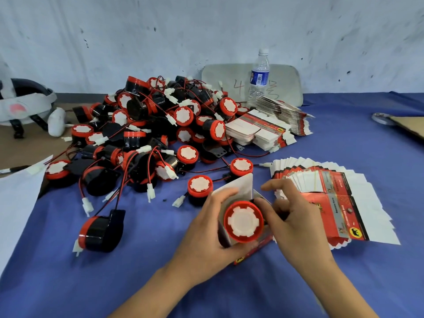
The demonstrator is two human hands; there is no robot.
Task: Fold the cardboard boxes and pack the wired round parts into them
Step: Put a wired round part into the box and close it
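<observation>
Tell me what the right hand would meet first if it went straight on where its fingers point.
Probably the raised white flap of the box, just left of the right hand; the left hand holds that box. Depth is unclear.

A blue cloth [68, 283] is spread over the table. A clear water bottle [259, 76] is stood upright before a grey panel [224, 79] marked in red, which is leaned against the scuffed wall [206, 26]. White headgear [25, 102] is laid at far left, a cardboard sheet [410, 127] at far right.
</observation>
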